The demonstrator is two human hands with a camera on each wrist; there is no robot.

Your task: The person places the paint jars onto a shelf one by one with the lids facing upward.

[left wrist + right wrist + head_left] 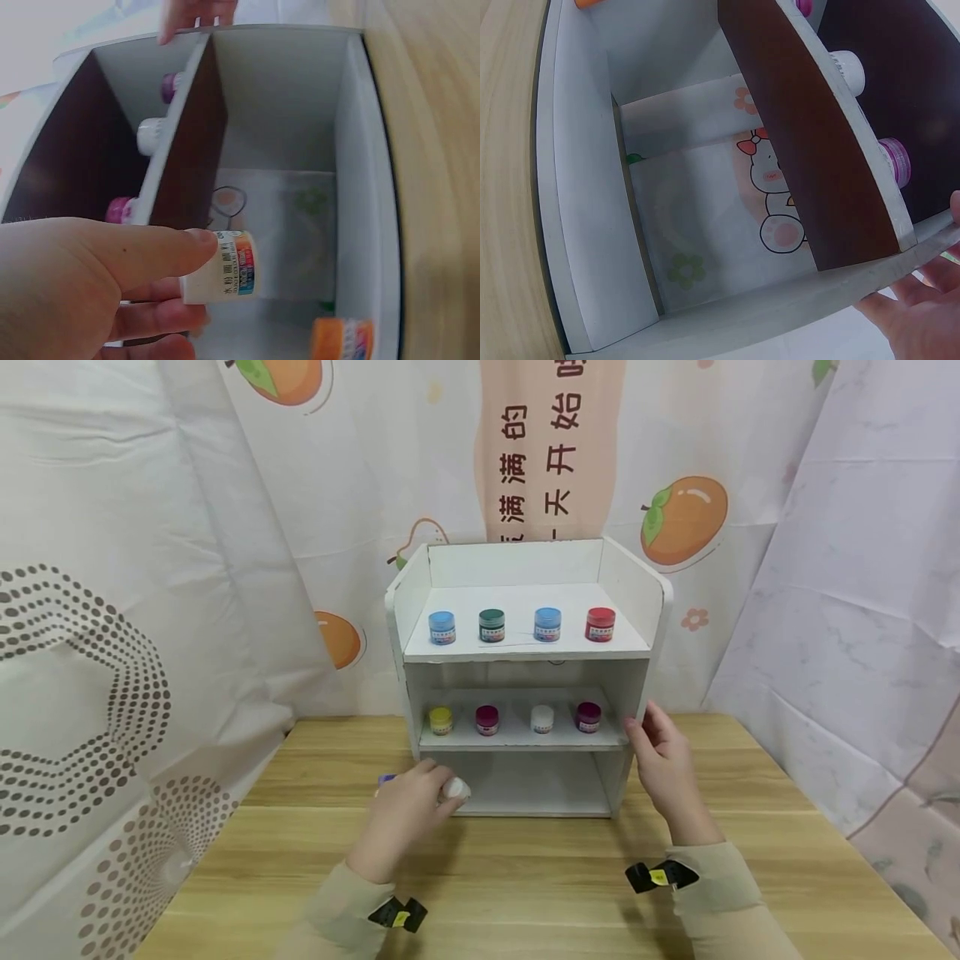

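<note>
My left hand pinches a small white paint jar between thumb and fingers, in front of the lower left of a white shelf unit. In the left wrist view the jar lies sideways, its printed label showing. Below it, an orange paint jar stands on the bottom shelf; my left hand hides it in the head view. My right hand grips the unit's right side panel at about middle-shelf height, with fingers around the outer face.
Two blue jars, a green jar and a red jar line the top shelf. On the middle shelf stand yellow, magenta, white and purple jars. A small purple-blue thing shows behind my left hand on the wooden table.
</note>
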